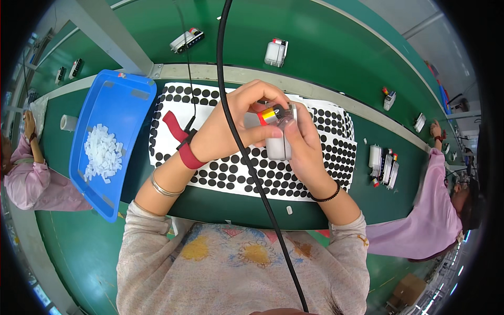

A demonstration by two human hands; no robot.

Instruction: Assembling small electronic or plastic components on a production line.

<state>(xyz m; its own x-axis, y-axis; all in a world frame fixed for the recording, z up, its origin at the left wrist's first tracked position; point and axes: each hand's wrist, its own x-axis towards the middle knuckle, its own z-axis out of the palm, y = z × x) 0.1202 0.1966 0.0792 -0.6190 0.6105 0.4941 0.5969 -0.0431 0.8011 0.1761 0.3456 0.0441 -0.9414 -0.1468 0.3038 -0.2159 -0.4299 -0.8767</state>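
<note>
In front of my chest, both hands hold a small white plastic unit with clear parts at its top. A red, yellow and black cylinder, which looks like a battery, sits at the unit's upper left. My left hand is closed, its thumb and fingers at the cylinder and the unit's left side. My right hand grips the unit from the right, thumb on its front. Some fingertips are hidden behind it. Beneath the hands lie white sheets of round black stickers. A red wrist strap is round my left wrist.
A blue tray with many small white pieces stands left, beside a white roll. Similar white units rest on the green belt; several more lie at right. A black cable crosses the view. Co-workers sit either side.
</note>
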